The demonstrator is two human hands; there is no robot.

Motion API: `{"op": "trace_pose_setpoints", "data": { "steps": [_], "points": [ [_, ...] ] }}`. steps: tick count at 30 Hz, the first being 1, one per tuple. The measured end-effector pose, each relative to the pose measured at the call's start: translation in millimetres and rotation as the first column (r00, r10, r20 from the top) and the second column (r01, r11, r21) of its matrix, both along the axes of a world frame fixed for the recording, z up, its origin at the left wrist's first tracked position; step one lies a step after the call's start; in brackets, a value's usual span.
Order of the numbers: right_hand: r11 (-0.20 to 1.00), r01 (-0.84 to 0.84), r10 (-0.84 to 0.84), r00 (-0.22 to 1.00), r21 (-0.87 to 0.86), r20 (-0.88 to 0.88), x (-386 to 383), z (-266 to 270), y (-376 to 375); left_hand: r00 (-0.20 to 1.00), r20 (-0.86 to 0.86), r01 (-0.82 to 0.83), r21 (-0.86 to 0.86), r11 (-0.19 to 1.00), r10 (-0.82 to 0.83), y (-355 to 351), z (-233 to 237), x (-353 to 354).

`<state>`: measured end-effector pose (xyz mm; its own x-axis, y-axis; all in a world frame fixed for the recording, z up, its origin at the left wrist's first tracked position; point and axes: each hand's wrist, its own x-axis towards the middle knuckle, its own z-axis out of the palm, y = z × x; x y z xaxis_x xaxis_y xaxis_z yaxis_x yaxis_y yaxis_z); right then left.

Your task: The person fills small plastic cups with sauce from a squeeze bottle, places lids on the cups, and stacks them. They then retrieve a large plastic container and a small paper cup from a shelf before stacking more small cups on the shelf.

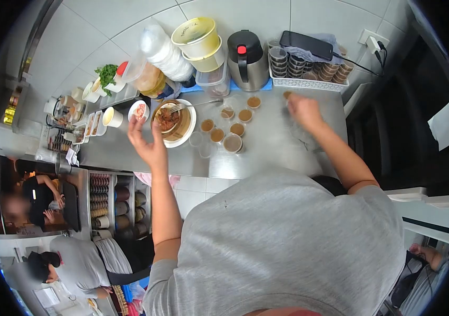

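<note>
My left hand is raised, thumb and fingers apart, with nothing visible between them. Just beyond its fingertips is a small white bowl of pinkish food. Beside it, a white plate carries a brown bowl of reddish-brown food, with a fork resting across it. At the right of the counter, my right hand is closed at a small sauce cup with brown contents, partly hidden by the fingers. Several similar sauce cups stand between my hands, alongside clear lids.
Along the wall stand a steel thermal jug, stacked yellowish tubs and a white basket of stacked cups with a phone on top. Co-workers are at the lower left; another person is at the lower right.
</note>
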<state>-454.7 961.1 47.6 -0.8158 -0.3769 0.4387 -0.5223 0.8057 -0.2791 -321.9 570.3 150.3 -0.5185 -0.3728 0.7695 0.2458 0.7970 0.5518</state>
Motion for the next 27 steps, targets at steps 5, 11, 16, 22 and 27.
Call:
{"op": "trace_pose_setpoints", "data": {
  "steps": [5, 11, 16, 22, 27],
  "points": [
    [0.983, 0.186, -0.184, 0.979, -0.008, 0.082, -12, 16, 5, 0.994, 0.113, -0.016, 0.109, 0.994, 0.004, 34, -46, 26],
    [0.831, 0.473, -0.541, 0.809, 0.292, 0.230, -100, 32, 39, 0.934, 0.180, 0.254, 0.278, 0.926, -0.310, 73, -89, 45],
    [0.775, 0.486, -0.629, 0.655, 0.404, 0.419, -134, 32, 29, 0.840, 0.294, 0.356, 0.334, 0.873, -0.455, 101, -114, 49],
    [0.781, 0.425, -0.608, 0.686, 0.458, 0.399, -149, 20, 22, 0.836, 0.408, 0.250, 0.313, 0.916, -0.368, 126, -134, 43],
    [0.799, 0.508, -0.598, 0.726, 0.322, 0.339, -116, 38, 19, 0.850, 0.432, 0.256, 0.163, 0.953, -0.302, 133, -144, 37]
  ]
}}
